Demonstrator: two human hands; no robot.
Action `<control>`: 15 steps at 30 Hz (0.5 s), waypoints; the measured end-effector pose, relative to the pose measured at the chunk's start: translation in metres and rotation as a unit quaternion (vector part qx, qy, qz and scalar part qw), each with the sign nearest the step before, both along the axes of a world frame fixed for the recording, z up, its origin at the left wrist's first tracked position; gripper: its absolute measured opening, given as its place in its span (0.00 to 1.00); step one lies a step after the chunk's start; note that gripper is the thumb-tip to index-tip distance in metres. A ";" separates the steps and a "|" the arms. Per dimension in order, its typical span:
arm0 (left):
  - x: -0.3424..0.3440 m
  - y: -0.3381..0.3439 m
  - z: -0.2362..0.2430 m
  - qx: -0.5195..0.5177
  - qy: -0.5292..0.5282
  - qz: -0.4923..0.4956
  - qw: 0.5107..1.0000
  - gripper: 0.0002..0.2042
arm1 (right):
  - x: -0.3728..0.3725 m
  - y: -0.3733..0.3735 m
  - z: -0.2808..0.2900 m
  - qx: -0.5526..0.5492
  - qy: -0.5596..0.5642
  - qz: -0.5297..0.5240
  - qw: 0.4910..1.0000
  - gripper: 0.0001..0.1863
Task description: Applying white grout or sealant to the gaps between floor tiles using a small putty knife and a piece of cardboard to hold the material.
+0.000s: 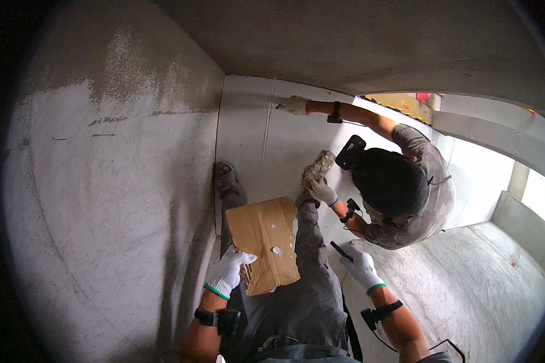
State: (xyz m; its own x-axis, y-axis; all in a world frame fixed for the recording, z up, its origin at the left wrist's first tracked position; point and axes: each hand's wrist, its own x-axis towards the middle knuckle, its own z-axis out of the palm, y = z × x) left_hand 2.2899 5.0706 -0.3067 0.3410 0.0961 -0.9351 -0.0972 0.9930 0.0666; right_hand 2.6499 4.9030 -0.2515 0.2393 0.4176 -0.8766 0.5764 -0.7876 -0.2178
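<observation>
Head view: the left hand (227, 270), in a white glove, is clamped on the left edge of a cardboard sheet (257, 233) dotted with pale dabs (277, 250), held above the person's legs (309, 302). To its right, the right hand (362, 270) is closed around a slim dark tool (340, 250). On the far right, a co-worker (436, 187) grips a smeared brownish piece (319, 168) and reaches one gloved hand (295, 105) to the pale far wall (242, 136).

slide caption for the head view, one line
Gloved left hand holds a cardboard sheet, right hand a slim black tool, co-worker alongside.
</observation>
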 end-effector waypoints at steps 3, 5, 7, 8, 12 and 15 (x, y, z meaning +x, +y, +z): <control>-0.005 -0.010 -0.011 -0.007 0.001 -0.011 1.000 0.22 | -0.001 -0.001 -0.004 -0.008 0.003 -0.019 1.000 0.21; -0.008 -0.017 -0.017 -0.006 0.001 -0.019 1.000 0.22 | -0.003 -0.004 -0.008 -0.007 0.007 -0.024 1.000 0.21; -0.011 -0.021 -0.021 0.001 0.006 -0.022 1.000 0.20 | -0.004 -0.005 -0.009 -0.004 0.012 -0.029 0.999 0.21; -0.009 -0.017 -0.018 0.001 0.006 -0.022 1.000 0.20 | -0.006 0.002 -0.006 -0.022 0.008 -0.029 0.999 0.21; -0.004 -0.003 -0.007 0.008 -0.002 -0.028 1.000 0.20 | -0.007 0.002 -0.008 -0.019 -0.003 -0.026 0.999 0.21; -0.001 0.001 -0.004 0.011 0.010 -0.033 0.999 0.20 | -0.004 0.002 -0.010 -0.016 0.000 -0.020 1.000 0.21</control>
State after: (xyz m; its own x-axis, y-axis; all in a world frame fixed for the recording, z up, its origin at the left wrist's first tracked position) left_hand 2.2890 5.0712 -0.3107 0.3293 0.0936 -0.9396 -0.0295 0.9956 0.0888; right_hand 2.6456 4.9048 -0.2611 0.2548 0.3789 -0.8897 0.5450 -0.8163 -0.1915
